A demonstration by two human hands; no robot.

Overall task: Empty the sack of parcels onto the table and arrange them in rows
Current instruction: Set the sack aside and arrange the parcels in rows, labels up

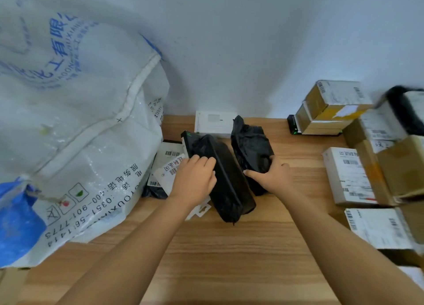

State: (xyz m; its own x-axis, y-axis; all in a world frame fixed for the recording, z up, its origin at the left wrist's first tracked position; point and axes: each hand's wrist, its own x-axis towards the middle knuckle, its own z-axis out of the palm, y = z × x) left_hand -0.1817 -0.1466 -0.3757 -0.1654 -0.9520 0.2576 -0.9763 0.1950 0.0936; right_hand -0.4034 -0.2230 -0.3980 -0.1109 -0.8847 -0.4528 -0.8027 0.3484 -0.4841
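Note:
A big white woven sack (75, 125) with blue print lies on the left of the wooden table (229, 258). In the middle, my left hand (195, 178) grips the left edge of a long black-wrapped parcel (229, 185). To its right, my right hand (273, 176) holds the near end of a crumpled black plastic parcel (250, 146). A white-labelled parcel (167, 167) lies partly under my left hand, next to the sack. A white box (213, 123) stands at the wall behind.
Cardboard and white labelled boxes (351, 178) fill the table's right side, with a stack of brown boxes (330, 107) at the back right. A black bag (403, 112) rests on the far-right boxes. Bare wood runs along the front between my arms.

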